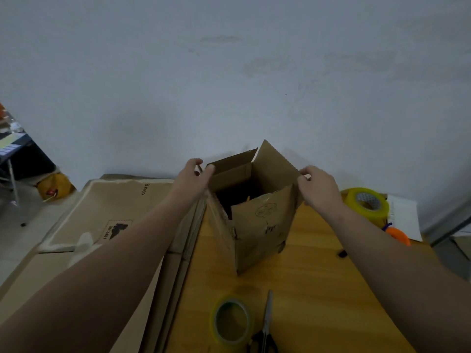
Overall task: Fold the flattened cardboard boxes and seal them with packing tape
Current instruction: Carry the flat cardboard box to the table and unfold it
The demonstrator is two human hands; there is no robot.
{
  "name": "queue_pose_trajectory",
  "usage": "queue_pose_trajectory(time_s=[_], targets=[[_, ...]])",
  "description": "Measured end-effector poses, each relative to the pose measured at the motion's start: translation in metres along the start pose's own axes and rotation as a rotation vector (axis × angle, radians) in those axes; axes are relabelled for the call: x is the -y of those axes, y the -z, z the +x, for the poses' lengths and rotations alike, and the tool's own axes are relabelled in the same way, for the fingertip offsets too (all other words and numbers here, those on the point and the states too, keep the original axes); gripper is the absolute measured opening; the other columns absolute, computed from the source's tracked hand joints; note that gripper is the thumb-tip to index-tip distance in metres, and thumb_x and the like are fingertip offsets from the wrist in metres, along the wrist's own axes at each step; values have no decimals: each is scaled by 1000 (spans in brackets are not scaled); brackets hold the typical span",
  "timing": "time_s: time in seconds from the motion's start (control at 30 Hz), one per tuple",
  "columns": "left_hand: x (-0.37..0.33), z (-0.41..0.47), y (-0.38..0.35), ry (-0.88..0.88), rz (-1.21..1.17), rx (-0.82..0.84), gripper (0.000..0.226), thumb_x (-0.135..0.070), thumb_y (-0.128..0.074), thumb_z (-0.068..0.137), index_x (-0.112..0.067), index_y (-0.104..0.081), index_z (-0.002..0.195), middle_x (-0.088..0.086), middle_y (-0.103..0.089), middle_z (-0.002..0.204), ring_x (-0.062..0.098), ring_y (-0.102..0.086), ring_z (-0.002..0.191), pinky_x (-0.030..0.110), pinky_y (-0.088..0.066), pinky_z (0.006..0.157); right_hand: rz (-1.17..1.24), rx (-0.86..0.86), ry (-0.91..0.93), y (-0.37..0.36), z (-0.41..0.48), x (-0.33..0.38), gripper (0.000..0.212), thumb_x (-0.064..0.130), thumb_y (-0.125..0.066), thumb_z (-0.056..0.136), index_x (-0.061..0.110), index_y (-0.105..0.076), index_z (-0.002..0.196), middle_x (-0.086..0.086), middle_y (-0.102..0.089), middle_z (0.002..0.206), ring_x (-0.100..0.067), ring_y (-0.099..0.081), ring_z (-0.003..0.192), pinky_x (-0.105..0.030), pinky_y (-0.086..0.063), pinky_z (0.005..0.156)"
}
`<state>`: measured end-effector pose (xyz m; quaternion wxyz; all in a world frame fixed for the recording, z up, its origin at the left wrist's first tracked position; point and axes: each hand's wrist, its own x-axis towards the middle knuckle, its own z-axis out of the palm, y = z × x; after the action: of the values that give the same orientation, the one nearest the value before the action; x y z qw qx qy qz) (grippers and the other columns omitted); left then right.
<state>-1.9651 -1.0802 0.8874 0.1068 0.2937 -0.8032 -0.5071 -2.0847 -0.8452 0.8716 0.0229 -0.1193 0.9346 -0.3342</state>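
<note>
A brown cardboard box point(257, 233) stands upright on the wooden table point(311, 289), squared up, with its top flaps raised. My left hand point(193, 178) grips the top of its left flap between thumb and fingers. My right hand point(318, 186) pinches the top edge of its right flap. A roll of clear packing tape point(230, 321) lies flat near the table's front edge. A second, yellowish tape roll point(368, 203) sits at the back right.
Scissors point(266, 327) lie beside the near tape roll. Flattened cardboard boxes point(107, 220) are stacked at the left of the table. An orange cutter point(397, 235) and white paper point(405, 215) lie at the right. A grey wall rises just behind the box.
</note>
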Motion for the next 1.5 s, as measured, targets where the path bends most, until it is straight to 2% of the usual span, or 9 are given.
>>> queue_pose_trajectory(time_s=[0.17, 0.3, 0.53, 0.73, 0.83, 1.07, 1.27, 1.37, 1.5], targets=[[2, -13, -16, 58, 25, 222, 84, -13, -53, 94, -37, 5, 150, 8, -51, 123, 28, -68, 83, 35, -59, 60, -95, -60, 105, 0, -5, -10, 37, 18, -43, 100, 11, -50, 136, -10, -66, 106, -24, -59, 83, -30, -44, 63], [13, -9, -14, -101, 114, 12, 69, -11, -46, 95, -30, -11, 151, 10, -64, 109, 23, -66, 80, 43, -58, 70, -279, -203, 430, -6, -16, -4, 48, 31, -41, 101, 11, -40, 145, -16, -41, 148, -32, -36, 137, -45, -30, 112], [8, -8, -16, -136, 131, -57, 49, -10, -45, 96, -23, -35, 142, -1, -61, 106, 16, -63, 88, 46, -56, 81, -540, -52, 895, -43, -36, 26, 57, 41, -28, 100, 10, -37, 147, -16, -30, 155, -29, -26, 144, -47, -10, 120], [9, -3, -11, -145, 149, -44, 49, -12, -46, 97, -24, -34, 144, -8, -53, 121, 1, -56, 80, 35, -57, 78, -620, 283, 617, -67, -18, 14, 55, 40, -19, 106, 24, 0, 155, -6, 4, 163, -23, 5, 150, -41, 11, 118], [11, 0, -11, -144, 148, -39, 49, -15, -46, 97, -27, -35, 142, 1, -56, 133, 13, -62, 99, 42, -56, 85, -584, 427, 552, -76, -15, 10, 51, 37, -17, 106, 28, -9, 155, -6, -3, 163, -23, 4, 149, -41, 7, 119], [7, 12, -13, -128, 136, -24, 46, -17, -49, 95, -28, -40, 139, 2, -61, 127, 18, -63, 104, 40, -55, 86, -658, 113, 711, -68, 9, 53, 94, 44, -58, 91, 18, 7, 154, -18, 16, 159, -35, 14, 147, -48, 13, 115], [0, 15, -16, -148, 171, 13, 45, -11, -47, 96, -22, -40, 139, 4, -55, 133, 20, -57, 112, 36, -51, 90, -675, 191, 558, -70, 47, 80, 86, 70, -25, 92, 19, 4, 155, -15, -2, 161, -31, 6, 149, -56, 16, 113], [5, 17, -16, -152, 93, -5, 48, -10, -46, 96, -25, -38, 141, -3, -53, 129, 4, -57, 93, 20, -50, 71, -786, 318, 553, -79, 33, 68, 88, 76, -12, 88, 20, -10, 155, -15, -19, 158, -31, -9, 147, -59, 13, 114], [9, 16, -22, -160, -70, 38, 60, -10, -45, 97, -38, -26, 147, -14, -49, 122, -3, -56, 73, 7, -44, 58, -841, 561, 428, -100, 14, 48, 89, 79, -2, 84, 25, 11, 154, -9, 14, 161, -31, 13, 148, -59, 21, 111]])
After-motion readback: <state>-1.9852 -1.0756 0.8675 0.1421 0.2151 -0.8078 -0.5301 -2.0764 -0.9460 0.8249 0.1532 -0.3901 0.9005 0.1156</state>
